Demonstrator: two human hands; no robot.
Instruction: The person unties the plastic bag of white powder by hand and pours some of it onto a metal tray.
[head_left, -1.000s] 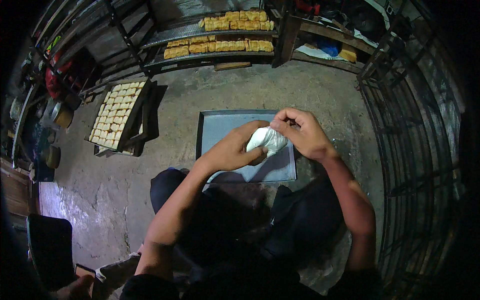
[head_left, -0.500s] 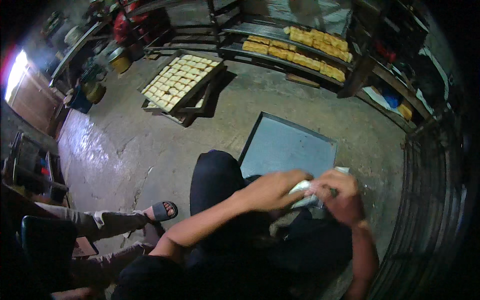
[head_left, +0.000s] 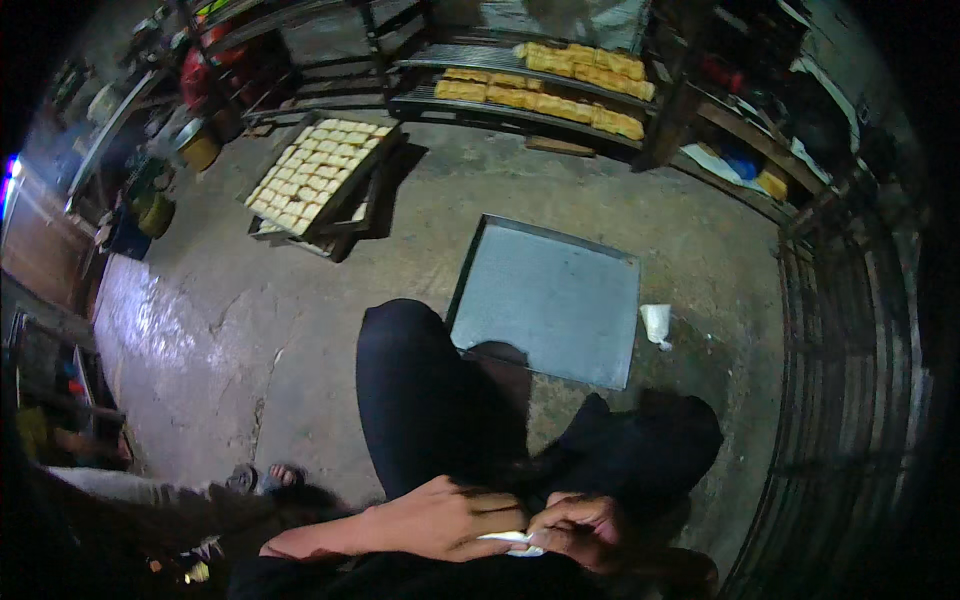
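Note:
Close to my lap, my left hand [head_left: 450, 520] is closed around a soft white thing [head_left: 512, 538], which looks like a small plastic bag. Only a strip of it shows between my fingers. My right hand [head_left: 578, 528] pinches its other end, and the two hands nearly touch. Beyond my bent knees lies an empty metal baking tray [head_left: 548, 300] on the floor. A small white bag [head_left: 657, 323], narrowed at its near end, rests on the floor just right of the tray.
Two stacked trays stand at the far left; the upper tray [head_left: 378, 150] holds rows of pale dough pieces. Golden bread loaves [head_left: 590, 72] fill a rack at the back. Slatted metal [head_left: 830, 370] lines the right side. Another person's foot [head_left: 283, 475] is at lower left.
Both hands have drawn back from beside the tray toward my lap, still holding the white thing. The white bag on the floor now shows whole. My view has shifted, and the other person's foot appears lower.

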